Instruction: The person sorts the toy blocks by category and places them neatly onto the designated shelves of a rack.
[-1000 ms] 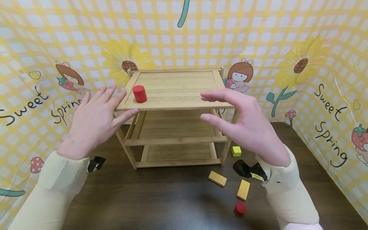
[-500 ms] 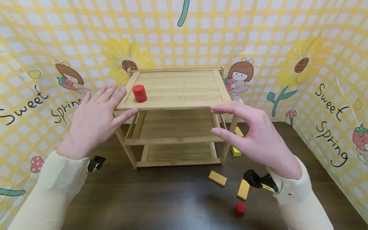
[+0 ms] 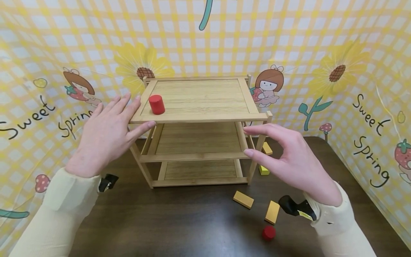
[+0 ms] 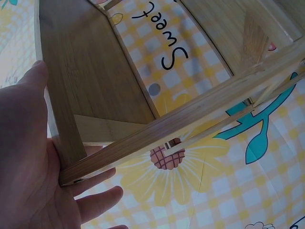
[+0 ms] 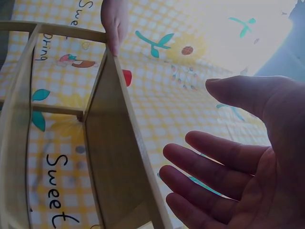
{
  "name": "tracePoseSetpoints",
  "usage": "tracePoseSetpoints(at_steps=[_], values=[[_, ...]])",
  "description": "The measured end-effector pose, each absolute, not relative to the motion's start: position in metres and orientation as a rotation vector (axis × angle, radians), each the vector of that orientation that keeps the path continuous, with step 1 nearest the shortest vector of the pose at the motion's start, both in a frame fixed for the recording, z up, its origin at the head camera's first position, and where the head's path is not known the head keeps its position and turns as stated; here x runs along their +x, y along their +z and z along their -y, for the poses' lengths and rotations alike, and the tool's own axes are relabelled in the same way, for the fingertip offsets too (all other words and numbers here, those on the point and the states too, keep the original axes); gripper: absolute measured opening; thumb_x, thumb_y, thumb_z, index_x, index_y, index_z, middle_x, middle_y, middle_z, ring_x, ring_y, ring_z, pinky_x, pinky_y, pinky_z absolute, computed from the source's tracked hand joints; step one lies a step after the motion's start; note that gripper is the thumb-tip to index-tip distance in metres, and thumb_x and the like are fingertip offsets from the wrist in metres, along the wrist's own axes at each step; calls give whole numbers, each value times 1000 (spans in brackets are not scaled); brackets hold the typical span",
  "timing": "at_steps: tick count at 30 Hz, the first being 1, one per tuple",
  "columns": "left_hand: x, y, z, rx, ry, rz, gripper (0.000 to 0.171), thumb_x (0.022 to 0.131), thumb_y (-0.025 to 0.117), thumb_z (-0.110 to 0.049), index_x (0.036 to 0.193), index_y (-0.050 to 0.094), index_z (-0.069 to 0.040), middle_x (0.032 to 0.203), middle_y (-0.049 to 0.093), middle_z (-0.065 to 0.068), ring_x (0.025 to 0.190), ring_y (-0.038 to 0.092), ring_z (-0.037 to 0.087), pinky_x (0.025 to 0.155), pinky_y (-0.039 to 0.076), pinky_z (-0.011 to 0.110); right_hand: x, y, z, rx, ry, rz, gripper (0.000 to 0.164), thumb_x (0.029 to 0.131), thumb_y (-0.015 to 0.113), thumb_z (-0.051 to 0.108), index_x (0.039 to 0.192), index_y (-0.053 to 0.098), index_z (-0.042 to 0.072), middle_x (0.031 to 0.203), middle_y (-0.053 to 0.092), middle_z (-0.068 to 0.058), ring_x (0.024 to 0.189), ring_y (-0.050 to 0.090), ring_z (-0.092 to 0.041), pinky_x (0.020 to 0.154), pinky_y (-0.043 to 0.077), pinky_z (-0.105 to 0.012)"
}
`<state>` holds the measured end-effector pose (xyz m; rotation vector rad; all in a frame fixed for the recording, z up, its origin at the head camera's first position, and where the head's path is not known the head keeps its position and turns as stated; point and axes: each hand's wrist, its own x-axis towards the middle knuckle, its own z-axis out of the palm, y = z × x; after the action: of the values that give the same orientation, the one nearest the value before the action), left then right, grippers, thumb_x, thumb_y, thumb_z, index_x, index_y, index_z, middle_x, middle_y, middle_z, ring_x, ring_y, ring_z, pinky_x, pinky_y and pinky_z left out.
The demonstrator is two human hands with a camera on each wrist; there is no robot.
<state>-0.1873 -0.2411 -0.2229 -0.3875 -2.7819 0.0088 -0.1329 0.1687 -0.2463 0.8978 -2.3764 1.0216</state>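
Bare hands, long cream sleeves; at each cuff, a black fitting, the right one bearing a yellow label.

Yellow-and-white checked cloth, printed with sunflowers, walls in the far and right edges of the dark brown counter; bright light washes over the cloth in the right wrist view.

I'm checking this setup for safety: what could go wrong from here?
The red cylinder stands near the front left corner of the top shelf; if the left hand, touching that corner, jolts the wooden rack, it might topple. The right hand, close to the right front post, could bump the rack too.
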Motion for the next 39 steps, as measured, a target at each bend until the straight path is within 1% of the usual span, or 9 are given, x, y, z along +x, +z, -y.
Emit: tracePoseSetpoints(at_steps=[4, 8, 15, 22, 25, 28, 31, 35, 39], values=[[-187, -223, 241, -393, 13, 2779, 92, 99, 35, -73, 163, 21, -9, 165, 21, 21, 151, 18, 41, 120, 7, 63, -134, -251, -173, 886, 1005, 2389, 42, 90, 82, 25, 129, 69, 27, 124, 66, 18, 117, 61, -4, 100, 46, -28], [-187, -222, 241, -395, 22, 2781, 93, 99, 35, -73, 163, 20, -8, 165, 20, 21, 151, 16, 40, 120, 6, 62, -135, -258, -177, 863, 995, 2417, 41, 89, 82, 29, 128, 70, 27, 124, 67, 17, 117, 61, -4, 100, 46, -27], [-187, -220, 241, -410, 50, 2775, 92, 100, 35, -72, 163, 22, -6, 165, 22, 20, 151, 16, 41, 121, 3, 61, -137, -271, -185, 810, 964, 2501, 39, 91, 80, 34, 128, 69, 28, 124, 66, 18, 118, 59, -3, 98, 47, -32], [-187, -220, 241, -426, 59, 2777, 93, 100, 35, -73, 162, 22, -5, 164, 22, 21, 151, 17, 42, 121, 1, 59, -138, -286, -194, 792, 949, 2565, 38, 92, 79, 34, 128, 69, 29, 124, 67, 17, 116, 59, -7, 97, 47, -35], [-187, -219, 242, -431, 59, 2779, 93, 100, 35, -72, 162, 22, -5, 165, 21, 21, 151, 17, 43, 121, 1, 59, -139, -293, -199, 784, 942, 2598, 38, 91, 79, 36, 128, 69, 28, 124, 68, 16, 118, 60, -7, 98, 48, -38], [-187, -219, 241, -434, 59, 2779, 92, 100, 35, -72, 162, 20, -5, 165, 20, 22, 150, 17, 43, 121, 0, 59, -140, -301, -203, 785, 930, 2627, 39, 92, 78, 38, 128, 70, 24, 125, 68, 14, 120, 60, -9, 98, 48, -41], [-187, -218, 241, -438, 57, 2776, 92, 100, 36, -71, 162, 20, -5, 164, 21, 22, 150, 18, 44, 121, 0, 58, -140, -308, -209, 789, 923, 2644, 40, 93, 77, 38, 128, 70, 21, 124, 68, 13, 120, 60, -11, 98, 49, -42], [-187, -219, 241, -439, 53, 2772, 92, 100, 36, -71, 162, 21, -5, 164, 21, 22, 150, 17, 43, 121, 0, 58, -139, -318, -215, 781, 902, 2672, 40, 92, 78, 38, 128, 70, 22, 123, 68, 13, 120, 61, -13, 97, 50, -41], [-187, -220, 241, -438, 53, 2767, 92, 100, 36, -71, 162, 22, -4, 164, 22, 21, 150, 18, 43, 121, 1, 58, -138, -326, -221, 805, 907, 2712, 39, 92, 78, 39, 126, 70, 23, 122, 69, 13, 120, 61, -14, 97, 52, -44]])
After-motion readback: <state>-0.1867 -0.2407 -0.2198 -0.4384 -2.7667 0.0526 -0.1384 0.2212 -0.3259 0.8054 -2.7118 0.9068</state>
